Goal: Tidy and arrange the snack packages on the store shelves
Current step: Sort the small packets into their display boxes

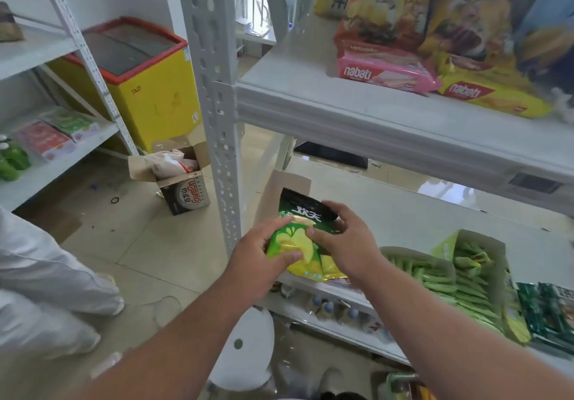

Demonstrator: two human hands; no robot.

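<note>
Both forearms reach in from the bottom of the view and meet at a green chip bag (298, 244), held over the near left corner of the middle shelf (403, 213). The left hand (261, 253) has its grip wrapped round the bag's lower left side, thumb pressed on the front. The right hand (344, 241) has its grip pinching the bag's right edge, fingers curled over the dark top.

The step in hand looks like seating this bag at the shelf's left end. To do it well, the person should probably keep both grips on the sides so the front stays facing out, set the bottom seam down flat, and lean the bag back before letting go, since a puffy bag tends to tip forward. Squeezing hard could crush the chips.

Just behind the grips stands a brown cardboard flap (285, 188), touching or nearly touching the bag; what it belongs to is hidden. To the right of the right grip, an open display carton (435, 263) holds rows of slim green packets, and a second carton (478, 250) beyond it holds more of the same. Well to the left of the left grip, on the floor, an open cardboard box (183, 188) holds crumpled plastic bags. Above the grips, the upper shelf (341, 104) carries a pink wafer pack (382, 71) and a yellow wafer pack (484, 98).
</note>
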